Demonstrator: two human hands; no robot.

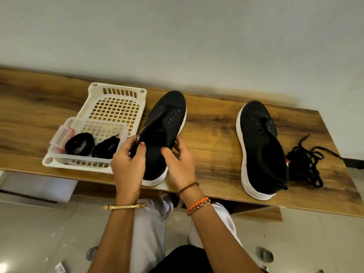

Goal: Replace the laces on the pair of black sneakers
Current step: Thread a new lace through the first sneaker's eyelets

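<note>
Sneaker (163, 133) without laces sits tilted between both hands: left hand (128, 162) pinches its collar, right hand (180, 164) grips its side. Second sneaker (262, 148) lies well right, old laces (304, 160) beside it.

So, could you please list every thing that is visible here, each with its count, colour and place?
black canvas sneakers with white soles: 2, no laces in them; one at the table's middle, held by both hands; one to the right, lying free.
loose pile of black laces: 1, on the table right of the free sneaker.
coiled black laces: 2 bundles, in the small basket.
small clear plastic basket: 1, inside the large basket, near end.
large cream plastic basket: 1, left on the table.
wooden table: 1, brown, against a white wall.
left hand: grips the held sneaker's collar.
right hand: grips the same sneaker's side.
</note>
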